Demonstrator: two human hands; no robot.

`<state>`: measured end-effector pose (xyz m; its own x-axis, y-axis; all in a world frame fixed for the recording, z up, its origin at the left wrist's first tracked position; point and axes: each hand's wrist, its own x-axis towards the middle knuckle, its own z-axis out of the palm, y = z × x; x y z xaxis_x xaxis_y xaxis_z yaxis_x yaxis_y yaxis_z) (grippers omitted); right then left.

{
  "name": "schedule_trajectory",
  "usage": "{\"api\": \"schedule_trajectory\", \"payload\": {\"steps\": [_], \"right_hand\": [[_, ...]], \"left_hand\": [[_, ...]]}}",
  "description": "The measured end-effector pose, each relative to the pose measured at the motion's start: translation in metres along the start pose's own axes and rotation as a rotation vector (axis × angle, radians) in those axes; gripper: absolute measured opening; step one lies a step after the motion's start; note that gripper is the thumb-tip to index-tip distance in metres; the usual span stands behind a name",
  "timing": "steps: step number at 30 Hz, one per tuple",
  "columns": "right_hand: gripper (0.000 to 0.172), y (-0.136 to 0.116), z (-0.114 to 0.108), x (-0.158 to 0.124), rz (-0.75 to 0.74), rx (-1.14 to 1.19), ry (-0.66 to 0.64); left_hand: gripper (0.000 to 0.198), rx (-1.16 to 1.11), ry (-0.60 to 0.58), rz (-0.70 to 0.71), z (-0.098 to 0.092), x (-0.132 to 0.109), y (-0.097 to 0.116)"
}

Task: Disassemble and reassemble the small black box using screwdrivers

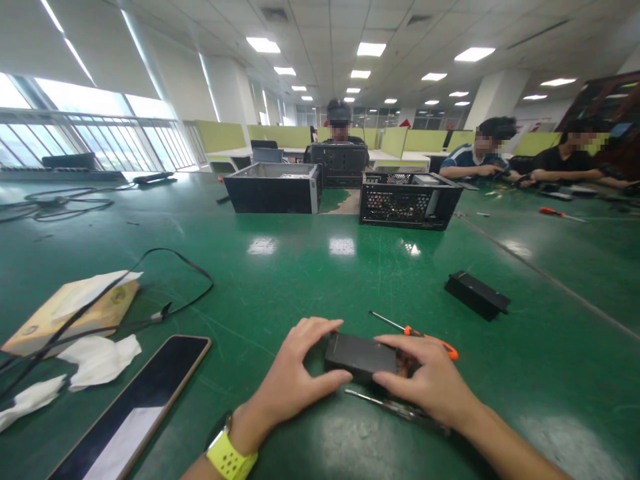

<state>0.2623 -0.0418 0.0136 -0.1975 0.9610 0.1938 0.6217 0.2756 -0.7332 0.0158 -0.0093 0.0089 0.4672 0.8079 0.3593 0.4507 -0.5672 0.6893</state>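
Note:
A small black rectangular box (364,353) is between my two hands, low over the green table. My right hand (425,377) grips its right end, fingers on the far edge and thumb on the near edge. Something brownish shows at that end, partly hidden by the fingers. Curved around the left end, my left hand (295,373) has its fingertips at the far corner and its thumb along the near side. Behind the box lies a screwdriver (425,335) with an orange and black handle. A thin metal tool (385,402) lies in front, partly under my right hand.
A similar black box (477,295) sits to the right. On the left are a phone (145,393), a tissue pack (75,310), crumpled tissues (103,360) and a black cable (193,267). Computer cases (273,193) stand farther back. Other people sit across and at the right.

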Motion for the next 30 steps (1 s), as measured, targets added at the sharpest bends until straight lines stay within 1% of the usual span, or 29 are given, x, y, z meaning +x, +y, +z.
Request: {"api": "schedule_trajectory", "payload": {"steps": [2, 4, 5, 6, 8, 9, 11, 14, 16, 19, 20, 23, 24, 25, 27, 29, 30], "right_hand": [[0.043, 0.013, -0.017, 0.001, 0.077, 0.034, 0.162], [0.052, 0.032, -0.039, 0.001, 0.218, 0.028, 0.38], [0.055, 0.043, -0.05, 0.001, 0.293, -0.025, 0.498], [0.057, 0.054, -0.06, 0.002, 0.358, -0.107, 0.587], [0.056, 0.073, -0.073, 0.003, 0.444, -0.247, 0.692], [0.055, 0.08, -0.076, 0.003, 0.466, -0.288, 0.711], [0.055, 0.09, -0.077, 0.006, 0.476, -0.298, 0.723], [0.062, 0.097, -0.074, 0.009, 0.438, -0.286, 0.746], [0.066, 0.101, -0.077, 0.01, 0.411, -0.316, 0.792], [0.071, 0.115, -0.091, 0.008, 0.434, -0.418, 0.842], [0.07, 0.121, -0.097, 0.007, 0.456, -0.439, 0.829], [0.059, 0.132, -0.115, 0.003, 0.545, -0.433, 0.758], [0.058, 0.131, -0.119, 0.001, 0.575, -0.42, 0.75], [0.061, 0.128, -0.123, 0.001, 0.601, -0.408, 0.762], [0.073, 0.116, -0.125, 0.0, 0.62, -0.387, 0.809], [0.08, 0.097, -0.119, -0.001, 0.586, -0.35, 0.841], [0.08, 0.086, -0.111, -0.001, 0.555, -0.324, 0.836]], "left_hand": [[0.047, 0.041, 0.101, 0.003, -0.002, 0.0, -0.002], [0.038, 0.085, 0.185, 0.002, -0.003, 0.0, -0.004], [0.035, 0.102, 0.215, 0.006, -0.003, 0.0, -0.004], [0.032, 0.115, 0.233, 0.015, -0.003, 0.0, -0.004], [0.027, 0.134, 0.242, 0.039, -0.003, 0.0, -0.004], [0.026, 0.141, 0.241, 0.052, -0.002, 0.0, -0.004], [0.024, 0.153, 0.234, 0.071, -0.002, 0.001, -0.004], [0.022, 0.164, 0.216, 0.081, -0.001, 0.002, -0.004], [0.02, 0.171, 0.213, 0.084, -0.002, 0.001, -0.005], [0.019, 0.18, 0.221, 0.092, -0.001, 0.0, -0.007], [0.019, 0.184, 0.219, 0.091, -0.001, -0.001, -0.007], [0.018, 0.192, 0.202, 0.079, 0.0, -0.001, -0.01], [0.018, 0.193, 0.198, 0.074, 0.0, -0.001, -0.01], [0.017, 0.192, 0.198, 0.071, 0.0, 0.0, -0.01], [0.018, 0.193, 0.204, 0.068, 0.0, 0.0, -0.011], [0.021, 0.196, 0.207, 0.068, 0.001, 0.0, -0.01], [0.024, 0.197, 0.204, 0.067, 0.002, 0.0, -0.01]]}}
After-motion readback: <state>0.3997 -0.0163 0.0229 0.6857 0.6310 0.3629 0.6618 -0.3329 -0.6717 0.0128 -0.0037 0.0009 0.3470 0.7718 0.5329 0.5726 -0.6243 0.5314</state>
